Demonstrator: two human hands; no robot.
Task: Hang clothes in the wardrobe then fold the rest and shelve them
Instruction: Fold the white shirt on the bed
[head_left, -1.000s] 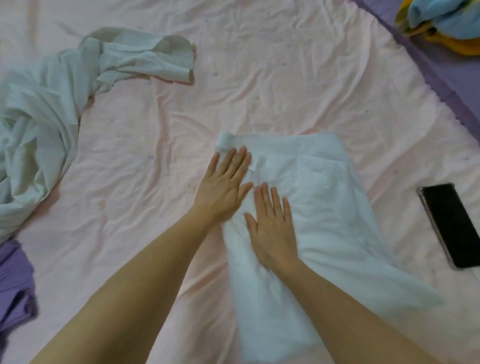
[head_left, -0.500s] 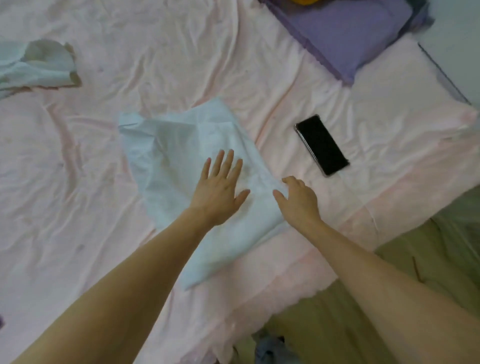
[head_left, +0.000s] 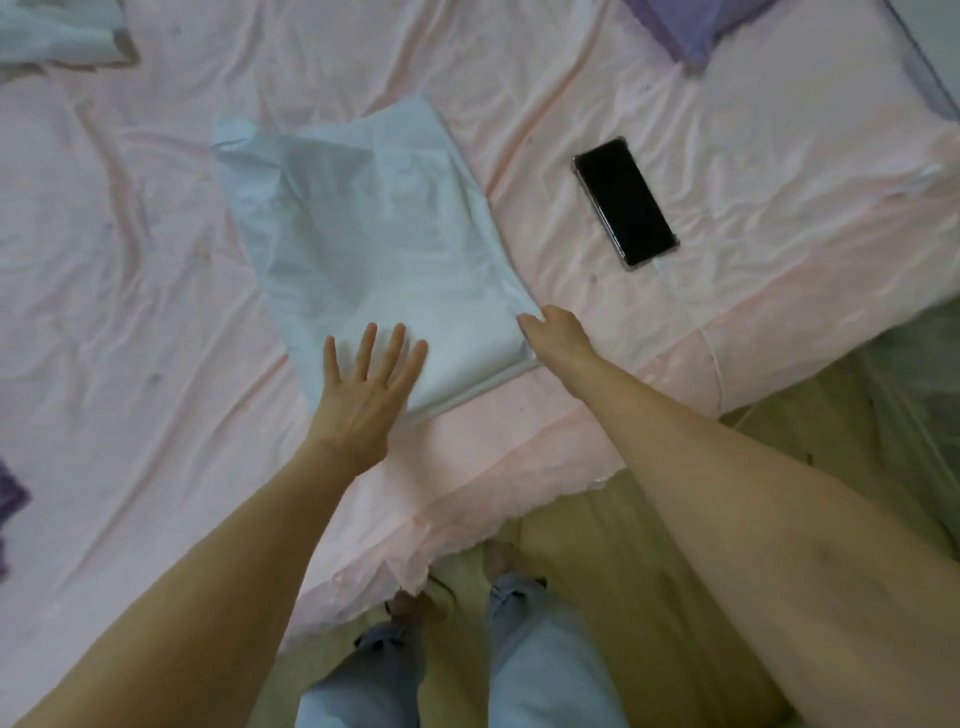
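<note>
White folded garment (head_left: 374, 249) near bed edge: left hand (head_left: 363, 395) flat, pressing; right hand (head_left: 558, 335) pinching near-right corner; layers may slip, or garment slides off

A single head-worn wide-angle view looks steeply down and forward from close above the near corner of the bed's wrinkled pink sheet (head_left: 156, 322), taking in both bare forearms and the wearer's own feet below.

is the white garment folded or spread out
Folded: the white cloth garment lies as a compact rectangle on the pink bedsheet, layered edges showing at its near corner.
</note>
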